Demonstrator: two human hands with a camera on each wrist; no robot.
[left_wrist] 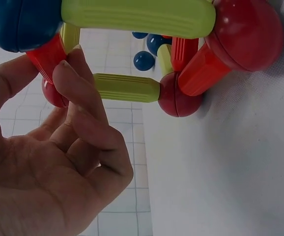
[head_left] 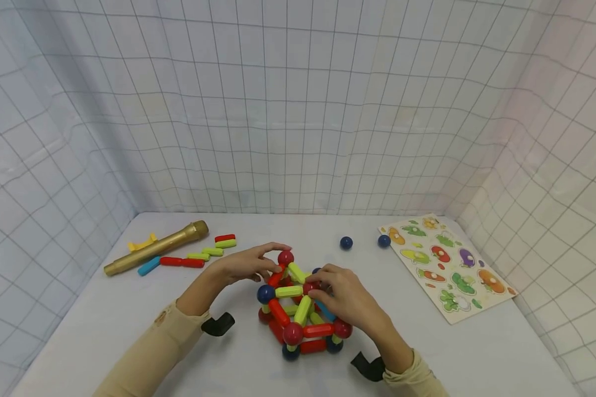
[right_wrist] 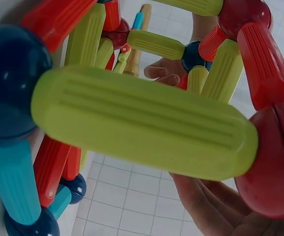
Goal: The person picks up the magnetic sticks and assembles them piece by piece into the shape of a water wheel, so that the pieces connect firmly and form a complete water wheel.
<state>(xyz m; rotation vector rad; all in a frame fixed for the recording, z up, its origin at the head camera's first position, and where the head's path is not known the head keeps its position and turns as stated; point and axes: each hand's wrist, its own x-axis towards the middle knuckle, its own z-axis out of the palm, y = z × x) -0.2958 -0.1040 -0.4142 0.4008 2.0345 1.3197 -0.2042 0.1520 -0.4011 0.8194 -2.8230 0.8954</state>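
Observation:
A structure of ball-and-rod magnetic building pieces stands mid-table, its rods red, lime green and blue, its balls red and dark blue. With thumb and fingers, my left hand (head_left: pixel 245 264) pinches a red rod (left_wrist: pixel 47 60) on its upper left side, between a blue ball (head_left: pixel 265 294) and a red ball (head_left: pixel 286 257). My right hand (head_left: pixel 347 298) grips the red ball (head_left: pixel 309 288) at the top middle, where lime rods (head_left: pixel 289 292) meet. A large lime rod (right_wrist: pixel 144 123) crosses the right wrist view and covers part of that hand. Lower balls, such as a blue ball (head_left: pixel 291 352), rest on the table.
At the left lie a gold microphone (head_left: pixel 164 249), a yellow piece (head_left: pixel 143 242), a blue rod (head_left: pixel 149 266) and several loose red and lime rods (head_left: pixel 213 251). Behind the structure sit two blue balls (head_left: pixel 346 242). A vegetable picture board (head_left: pixel 447 311) lies at the right.

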